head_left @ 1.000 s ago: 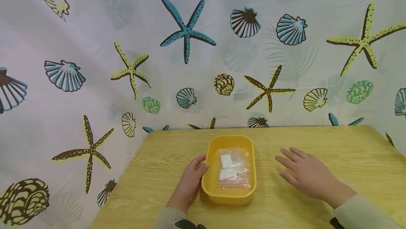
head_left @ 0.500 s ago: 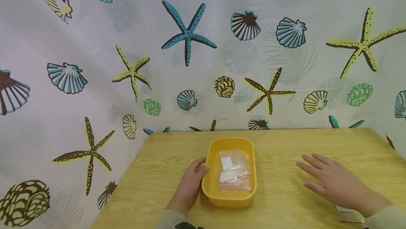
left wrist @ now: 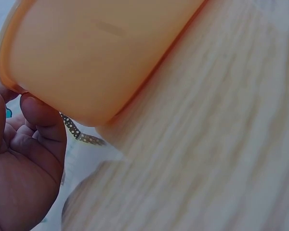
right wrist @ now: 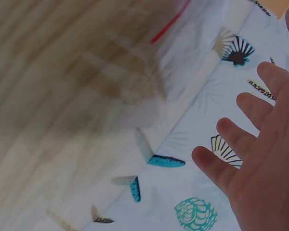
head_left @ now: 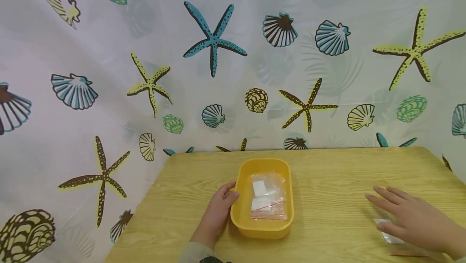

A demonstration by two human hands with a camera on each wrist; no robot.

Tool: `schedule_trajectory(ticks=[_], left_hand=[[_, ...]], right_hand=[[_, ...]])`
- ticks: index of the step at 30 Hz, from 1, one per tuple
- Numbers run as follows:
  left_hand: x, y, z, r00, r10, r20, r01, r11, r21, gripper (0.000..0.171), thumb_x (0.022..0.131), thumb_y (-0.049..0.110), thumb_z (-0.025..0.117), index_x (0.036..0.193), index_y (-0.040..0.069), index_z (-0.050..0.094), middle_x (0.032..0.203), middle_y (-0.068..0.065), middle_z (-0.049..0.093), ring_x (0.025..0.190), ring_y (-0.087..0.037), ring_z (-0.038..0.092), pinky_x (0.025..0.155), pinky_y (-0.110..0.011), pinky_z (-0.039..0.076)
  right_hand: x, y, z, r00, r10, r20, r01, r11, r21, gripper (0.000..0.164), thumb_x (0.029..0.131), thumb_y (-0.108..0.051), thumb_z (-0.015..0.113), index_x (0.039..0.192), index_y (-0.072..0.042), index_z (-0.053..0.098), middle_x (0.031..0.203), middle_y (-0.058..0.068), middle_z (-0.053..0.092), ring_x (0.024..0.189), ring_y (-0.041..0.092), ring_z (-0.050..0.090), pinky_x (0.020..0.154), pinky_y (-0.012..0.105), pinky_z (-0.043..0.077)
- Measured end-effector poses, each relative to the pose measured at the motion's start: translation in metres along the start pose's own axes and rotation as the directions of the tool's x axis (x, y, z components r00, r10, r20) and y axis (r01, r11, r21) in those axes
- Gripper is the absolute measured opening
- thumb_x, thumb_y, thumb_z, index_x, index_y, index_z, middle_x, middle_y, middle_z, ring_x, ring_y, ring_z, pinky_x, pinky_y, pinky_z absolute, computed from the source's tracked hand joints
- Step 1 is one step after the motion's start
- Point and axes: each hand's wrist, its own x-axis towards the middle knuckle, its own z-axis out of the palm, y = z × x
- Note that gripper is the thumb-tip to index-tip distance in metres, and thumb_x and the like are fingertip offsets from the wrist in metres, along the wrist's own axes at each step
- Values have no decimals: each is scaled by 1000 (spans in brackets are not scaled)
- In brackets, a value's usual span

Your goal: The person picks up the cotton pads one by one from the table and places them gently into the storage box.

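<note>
A yellow plastic tub [head_left: 261, 234] stands on the table with several clear zip bags [head_left: 269, 198] inside, showing white pieces and red seal lines. My left hand [head_left: 215, 212] holds the tub's left wall, thumb at the rim; the left wrist view shows its curled fingers [left wrist: 41, 113] against the tub's edge. Over at the right, my right hand [head_left: 415, 220] is spread with straight fingers and has nothing in it. Beneath it another zip bag [head_left: 390, 237] with a white piece and red seal lies on the table, partly hidden by the hand.
The wooden table [head_left: 327, 182] reaches back to a white curtain [head_left: 233, 85] printed with starfish and shells. In the right wrist view, the bag's red seal line [right wrist: 171, 21] shows over the blurred wood.
My right hand has moved right, away from the tub, and the bag at the right has come into view beneath it. The left hand and tub stay in place.
</note>
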Motion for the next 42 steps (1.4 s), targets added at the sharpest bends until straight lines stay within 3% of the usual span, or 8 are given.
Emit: schedule_trajectory(ticks=[6, 16, 22, 29, 42], left_hand=[[0, 3, -1, 1000, 14, 4, -14, 1000, 6, 52, 106, 26, 54, 153, 8, 41, 112, -19, 58, 95, -24, 62, 81, -34, 55], [1, 3, 1, 1000, 9, 7, -9, 1000, -5, 51, 106, 24, 54, 153, 7, 41, 113, -19, 58, 95, -24, 62, 82, -34, 55], [3, 4, 1, 1000, 16, -4, -16, 1000, 9, 50, 106, 26, 54, 152, 9, 43, 112, -18, 57, 95, -24, 61, 81, -33, 54], [2, 8, 1, 999, 34, 4, -34, 999, 16, 50, 106, 24, 53, 152, 8, 42, 110, -19, 57, 93, -25, 60, 81, -33, 54], [0, 1, -2, 1000, 8, 6, -8, 1000, 1, 52, 106, 25, 54, 153, 7, 41, 116, -20, 59, 99, -24, 63, 84, -34, 55]], right_hand=[[-14, 15, -1, 993, 55, 104, -56, 998, 9, 83, 89, -73, 55, 149, -16, 52, 153, 19, 43, 129, 44, 49, 92, 64, 46], [-37, 32, 17, 980, 107, 166, -113, 993, 26, 86, 85, -75, 58, 153, -25, 45, 152, 25, 41, 125, 53, 49, 82, 68, 48], [-38, 33, 22, 966, 155, 207, -156, 988, -13, 87, 84, -79, 55, 154, -30, 43, 152, 23, 42, 127, 56, 45, 76, 71, 46], [-36, 30, 22, 964, 149, 221, -143, 989, -44, 83, 87, -77, 54, 156, -33, 40, 151, 24, 43, 126, 58, 45, 70, 75, 44], [-41, 30, 37, 973, 113, 200, -117, 993, 9, 70, 94, -66, 56, 156, -39, 39, 151, 26, 42, 125, 59, 45, 69, 67, 49]])
